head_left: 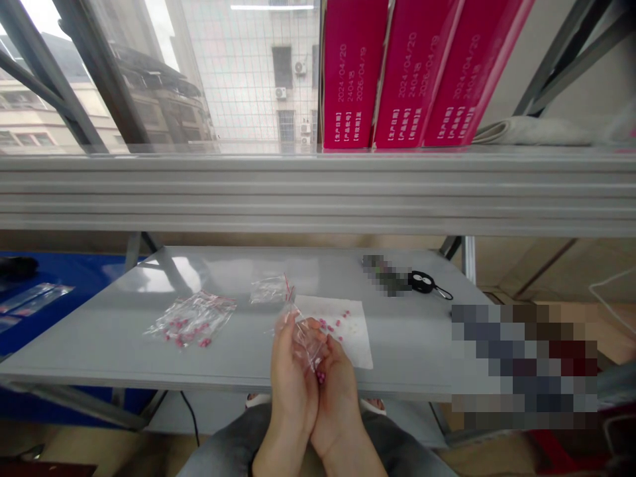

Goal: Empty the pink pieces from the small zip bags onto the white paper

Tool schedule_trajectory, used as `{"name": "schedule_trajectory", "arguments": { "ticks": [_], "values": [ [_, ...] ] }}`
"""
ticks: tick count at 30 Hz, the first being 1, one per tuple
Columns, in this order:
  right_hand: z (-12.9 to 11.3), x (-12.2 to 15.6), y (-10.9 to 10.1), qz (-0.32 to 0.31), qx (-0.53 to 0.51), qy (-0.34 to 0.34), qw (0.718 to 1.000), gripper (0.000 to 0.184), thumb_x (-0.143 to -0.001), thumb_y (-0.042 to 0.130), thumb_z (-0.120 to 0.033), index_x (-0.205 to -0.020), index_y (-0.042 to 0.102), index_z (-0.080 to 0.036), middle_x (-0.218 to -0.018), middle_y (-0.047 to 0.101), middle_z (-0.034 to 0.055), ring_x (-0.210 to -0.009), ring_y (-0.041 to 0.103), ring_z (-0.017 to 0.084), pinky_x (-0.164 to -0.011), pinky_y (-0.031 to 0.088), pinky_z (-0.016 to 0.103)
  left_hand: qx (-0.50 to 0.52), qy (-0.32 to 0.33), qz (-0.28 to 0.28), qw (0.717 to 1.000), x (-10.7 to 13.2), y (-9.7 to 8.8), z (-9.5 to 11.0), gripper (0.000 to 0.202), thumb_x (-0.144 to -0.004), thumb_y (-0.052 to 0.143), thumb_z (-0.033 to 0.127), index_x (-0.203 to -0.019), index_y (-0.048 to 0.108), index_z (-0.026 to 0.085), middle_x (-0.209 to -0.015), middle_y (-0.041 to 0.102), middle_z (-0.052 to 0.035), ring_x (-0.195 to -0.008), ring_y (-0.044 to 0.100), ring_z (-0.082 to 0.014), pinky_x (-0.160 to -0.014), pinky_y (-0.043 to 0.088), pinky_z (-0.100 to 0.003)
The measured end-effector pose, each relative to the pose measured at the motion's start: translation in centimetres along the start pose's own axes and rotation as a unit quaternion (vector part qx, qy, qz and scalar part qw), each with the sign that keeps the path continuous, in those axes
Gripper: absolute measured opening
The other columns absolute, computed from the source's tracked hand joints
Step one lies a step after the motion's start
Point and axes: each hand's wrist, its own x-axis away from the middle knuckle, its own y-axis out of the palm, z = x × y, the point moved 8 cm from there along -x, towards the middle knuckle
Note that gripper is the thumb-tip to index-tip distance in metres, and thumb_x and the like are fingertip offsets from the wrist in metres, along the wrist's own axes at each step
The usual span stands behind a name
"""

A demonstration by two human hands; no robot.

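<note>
Left hand (291,371) and right hand (342,387) pressed together around a small, clear plastic bag (308,343)
The left grips it; its long axis slants near-right toward small, round, pink beads (320,377), nearer the right hand, whose closure I cannot tell.

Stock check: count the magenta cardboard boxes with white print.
3, side by side on the ridged grey shelf: left box, middle box, right box. Others may be hidden behind.

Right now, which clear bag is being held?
The bag cupped between the left hand and right hand; the other bags lie on the table.
</note>
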Motion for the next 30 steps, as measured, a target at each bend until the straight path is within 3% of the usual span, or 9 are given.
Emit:
{"name": "schedule_trajectory", "arguments": {
  "ticks": [6, 11, 15, 21, 25, 30],
  "values": [
    [-1.9, 0.3, 0.4, -0.016, -0.008, -0.017, 1.0, 0.03, -0.089, 0.056, -0.039, -0.107, 0.07, -0.019, -0.122, 0.073, 0.0115, -0.119, 0.067, 0.026, -0.107, 0.052, 0.04, 0.066, 0.035, -0.016, 0.997, 0.3, 0.1, 1.5, 0.013, -0.086, 0.065, 0.027, -0.095, 0.069, 0.019, -0.082, 0.07, -0.0049, -0.072, 0.069, -0.0165, -0.072, 0.057, -0.028],
    [-7.9, -1.4, -0.2, -0.023, -0.056, -0.099, 0.993, 0.025, -0.092, 0.05, -0.028, -0.103, 0.07, -0.019, -0.123, 0.071, 0.0125, -0.125, 0.063, 0.021, -0.111, 0.05, 0.036, 0.083, 0.072, 0.003, 0.994, -0.2, -0.5, 5.0, 0.017, -0.093, 0.057, 0.027, -0.095, 0.068, 0.015, -0.082, 0.069, -0.0066, -0.076, 0.068, -0.0157, -0.073, 0.058, -0.026],
    [-12.0, -3.7, -2.0, 0.019, -0.018, -0.19, 0.982, 0.022, -0.091, 0.053, -0.03, -0.096, 0.069, -0.016, -0.113, 0.072, 0.0147, -0.117, 0.067, 0.023, -0.11, 0.051, 0.039, 0.098, 0.072, 0.045, 0.992, -2.3, -2.6, 7.8, 0.016, -0.095, 0.052, 0.023, -0.092, 0.065, 0.013, -0.083, 0.068, -0.0072, -0.076, 0.068, -0.0156, -0.075, 0.061, -0.029],
    [-12.7, -5.8, -1.7, 0.03, 0.031, -0.226, 0.973, 0.02, -0.086, 0.058, -0.032, -0.09, 0.069, -0.016, -0.1, 0.074, 0.0118, -0.104, 0.072, 0.022, -0.107, 0.052, 0.042, 0.12, -0.011, 0.092, 0.988, -4.8, -5.7, 8.8, 0.012, -0.096, 0.048, 0.02, -0.098, 0.058, 0.014, -0.084, 0.067, -0.0067, -0.074, 0.069, -0.0162, -0.069, 0.062, -0.031],
    [-12.7, -6.1, -1.4, 0.047, 0.084, -0.26, 0.961, 0.022, -0.084, 0.058, -0.034, -0.087, 0.07, -0.017, -0.096, 0.075, 0.0097, -0.101, 0.072, 0.021, -0.105, 0.052, 0.04, 0.135, -0.021, 0.078, 0.988, -5.0, -5.8, 9.0, 0.012, -0.095, 0.047, 0.018, -0.098, 0.058, 0.013, -0.083, 0.066, -0.006, -0.071, 0.068, -0.0155, -0.067, 0.061, -0.029],
    [-12.5, -5.7, -1.5, 0.077, 0.2, -0.313, 0.925, 0.028, -0.085, 0.06, -0.042, -0.089, 0.074, -0.017, -0.099, 0.076, 0.0075, -0.103, 0.068, 0.022, -0.103, 0.046, 0.038, 0.159, -0.022, 0.076, 0.984, -4.9, -5.5, 8.9, 0.01, -0.094, 0.049, 0.017, -0.092, 0.059, 0.014, -0.082, 0.067, -0.0057, -0.068, 0.068, -0.0152, -0.066, 0.059, -0.028]
  ]
}}
